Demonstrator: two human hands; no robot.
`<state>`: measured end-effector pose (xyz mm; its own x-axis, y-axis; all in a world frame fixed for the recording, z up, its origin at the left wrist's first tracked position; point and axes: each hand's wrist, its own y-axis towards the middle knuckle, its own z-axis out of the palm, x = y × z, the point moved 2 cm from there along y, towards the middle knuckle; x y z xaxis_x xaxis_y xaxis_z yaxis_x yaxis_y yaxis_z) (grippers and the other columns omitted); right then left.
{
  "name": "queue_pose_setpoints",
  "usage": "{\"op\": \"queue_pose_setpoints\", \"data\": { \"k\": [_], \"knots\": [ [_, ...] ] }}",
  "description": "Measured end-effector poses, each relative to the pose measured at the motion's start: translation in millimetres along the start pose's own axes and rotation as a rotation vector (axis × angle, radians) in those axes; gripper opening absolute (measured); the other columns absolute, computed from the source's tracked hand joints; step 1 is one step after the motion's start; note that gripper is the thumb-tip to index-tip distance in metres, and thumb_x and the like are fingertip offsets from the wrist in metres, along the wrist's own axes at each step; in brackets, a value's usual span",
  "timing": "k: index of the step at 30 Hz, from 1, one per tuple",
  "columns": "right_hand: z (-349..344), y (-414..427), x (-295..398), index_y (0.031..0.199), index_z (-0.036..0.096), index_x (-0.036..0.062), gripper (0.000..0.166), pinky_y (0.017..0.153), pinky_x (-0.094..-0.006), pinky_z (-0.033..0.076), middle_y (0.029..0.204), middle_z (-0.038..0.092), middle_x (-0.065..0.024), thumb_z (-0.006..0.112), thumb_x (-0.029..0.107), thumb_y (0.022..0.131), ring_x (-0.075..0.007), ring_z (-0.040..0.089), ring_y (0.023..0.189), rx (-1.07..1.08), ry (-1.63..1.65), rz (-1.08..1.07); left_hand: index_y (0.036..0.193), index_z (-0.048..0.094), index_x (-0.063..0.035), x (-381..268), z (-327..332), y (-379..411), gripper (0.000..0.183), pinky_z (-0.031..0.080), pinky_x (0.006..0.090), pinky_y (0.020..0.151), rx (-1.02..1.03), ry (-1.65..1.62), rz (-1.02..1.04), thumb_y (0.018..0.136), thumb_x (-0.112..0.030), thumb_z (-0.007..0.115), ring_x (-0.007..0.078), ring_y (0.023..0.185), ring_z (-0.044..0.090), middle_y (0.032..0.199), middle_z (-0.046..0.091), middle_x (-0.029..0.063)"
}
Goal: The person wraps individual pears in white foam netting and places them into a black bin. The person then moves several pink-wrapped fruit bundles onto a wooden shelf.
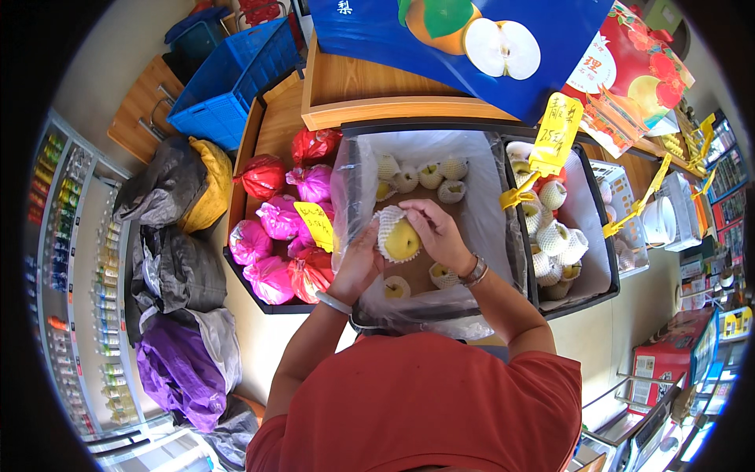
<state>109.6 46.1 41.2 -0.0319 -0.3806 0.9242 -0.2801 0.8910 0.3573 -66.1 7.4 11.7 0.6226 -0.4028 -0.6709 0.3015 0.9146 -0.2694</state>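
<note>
A yellow-green pear sits partly in a white foam net sleeve, above the open black-rimmed crate in front of me. My left hand grips it from the left side. The fingertips of my right hand touch its upper right side, at the edge of the sleeve. Clear plastic film lines the crate's walls. Along the far end of the crate stand several sleeved pears. Nearer to me lie another sleeved pear below my left hand and one more below my right wrist.
On the left, a bin holds fruit-sized bundles in pink and red wrapping. The crate on the right holds more sleeved pears under a yellow price tag. A blue printed carton stands behind, beside a blue plastic crate.
</note>
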Motion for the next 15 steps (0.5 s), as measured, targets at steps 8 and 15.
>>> {"op": "queue_pose_setpoints", "data": {
  "k": [8,15],
  "knots": [
    [4,-6,28,0.142,0.04,0.0023,0.088,0.103,-0.0413,0.046,0.133,0.054,-0.0213,0.086,0.036,0.075,-0.0377,0.054,0.122,0.157,-0.471,-0.166,0.142,0.045,-0.0076,-1,-4,4,0.039,0.05,0.0405,0.102,-0.003,-0.096,0.116,0.11,-0.029,0.038,0.023,0.122,0.06,0.134,0.059,0.0098],
    [-1,-5,3,0.138,0.043,0.005,0.07,0.079,-0.028,0.054,0.121,0.058,-0.0056,0.08,0.033,0.085,-0.0104,0.06,0.105,0.088,0.365,0.387,0.14,0.049,-0.014,-13,8,-8,0.036,0.052,0.0363,0.094,0.033,-0.126,0.051,0.108,-0.031,0.046,0.0168,0.111,0.063,0.129,0.061,0.0033]
  ]
}}
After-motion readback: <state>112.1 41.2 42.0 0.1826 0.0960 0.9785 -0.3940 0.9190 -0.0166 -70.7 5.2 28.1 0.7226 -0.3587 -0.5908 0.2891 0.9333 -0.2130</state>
